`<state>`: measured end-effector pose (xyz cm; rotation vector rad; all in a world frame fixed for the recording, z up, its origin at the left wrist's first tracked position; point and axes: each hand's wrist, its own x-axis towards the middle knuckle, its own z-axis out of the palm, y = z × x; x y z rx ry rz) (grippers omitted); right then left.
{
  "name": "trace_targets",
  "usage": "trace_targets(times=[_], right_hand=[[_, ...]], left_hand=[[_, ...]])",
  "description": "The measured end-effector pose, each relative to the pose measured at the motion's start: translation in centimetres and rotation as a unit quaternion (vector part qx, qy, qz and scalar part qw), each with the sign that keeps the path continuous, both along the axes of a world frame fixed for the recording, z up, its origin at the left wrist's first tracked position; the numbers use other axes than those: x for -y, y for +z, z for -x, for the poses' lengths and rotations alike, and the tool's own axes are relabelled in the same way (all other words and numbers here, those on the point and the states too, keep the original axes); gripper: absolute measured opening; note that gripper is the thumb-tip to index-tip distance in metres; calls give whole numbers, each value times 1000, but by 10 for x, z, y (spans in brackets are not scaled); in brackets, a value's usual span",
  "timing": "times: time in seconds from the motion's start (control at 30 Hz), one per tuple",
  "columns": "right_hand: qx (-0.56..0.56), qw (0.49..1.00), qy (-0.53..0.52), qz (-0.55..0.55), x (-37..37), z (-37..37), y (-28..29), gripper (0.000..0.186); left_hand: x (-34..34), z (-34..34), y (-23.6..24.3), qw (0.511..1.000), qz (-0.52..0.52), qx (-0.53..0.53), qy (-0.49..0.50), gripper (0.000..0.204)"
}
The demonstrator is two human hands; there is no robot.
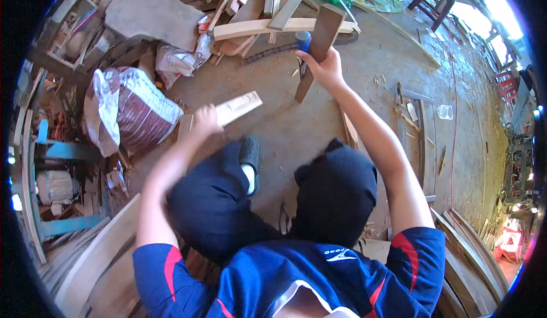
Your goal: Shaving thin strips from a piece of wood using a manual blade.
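My left hand (207, 119), slightly blurred, is closed around a short pale wooden board (241, 106) with dark marks near its far end. It is held low in front of my left knee. Farther out, my right arm is stretched forward and my right hand (327, 70) grips a longer brown wooden board (327, 31), tilted with its top leaning right. Beside my right thumb shows a small blue cylinder (303, 40); whether it touches the hand I cannot tell. The fingers behind the brown board are hidden.
A curved pale beam (262, 28) lies before a heap of planks. Stuffed sacks (139, 110) and a large wooden slab (152, 11) are at the left. A wooden frame (423, 124), a clear cup (445, 111) and a dark stool (437, 1) stand right. Shavings dot the floor.
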<state>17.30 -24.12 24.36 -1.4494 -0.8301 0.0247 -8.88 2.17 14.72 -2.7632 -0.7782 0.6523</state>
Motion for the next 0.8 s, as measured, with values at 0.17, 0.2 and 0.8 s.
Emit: trace_targets(times=[0.17, 0.2, 0.8], right_hand=[[-12, 999, -5, 43, 7, 17, 2, 28], [-5, 998, -8, 66, 11, 21, 3, 28], [22, 998, -4, 56, 14, 5, 2, 25]], left_hand=[[12, 14, 141, 995, -23, 94, 17, 82], [23, 19, 166, 991, -10, 125, 36, 83], [188, 25, 208, 741, 351, 564, 99, 73]])
